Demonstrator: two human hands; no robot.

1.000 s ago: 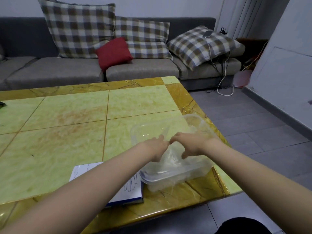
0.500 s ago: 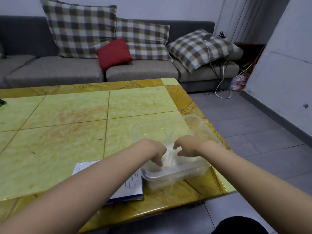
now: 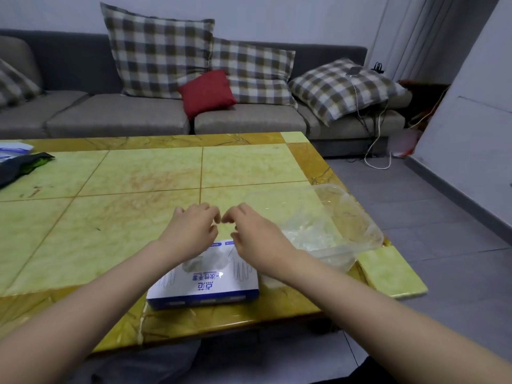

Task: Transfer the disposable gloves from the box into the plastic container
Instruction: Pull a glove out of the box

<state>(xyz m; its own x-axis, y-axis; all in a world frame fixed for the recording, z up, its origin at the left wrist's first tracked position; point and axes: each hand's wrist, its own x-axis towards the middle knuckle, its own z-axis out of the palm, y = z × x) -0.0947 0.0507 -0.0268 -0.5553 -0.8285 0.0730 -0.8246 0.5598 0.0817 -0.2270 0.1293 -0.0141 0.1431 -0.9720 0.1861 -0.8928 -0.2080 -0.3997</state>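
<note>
Both hands out of the plastic container (image 3: 360,217), back over the box (image 3: 207,284)
Half a second back they're pressing the gloves (image 3: 307,236) down in it; now left hand (image 3: 194,231) and right hand (image 3: 255,236) hover above the box, each grip loosely curled, holding nothing. That pile sits just right of the box, so probably next batch.

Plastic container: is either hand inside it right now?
No, the left hand and right hand both hover over the glove box, left of the plastic container.
</note>
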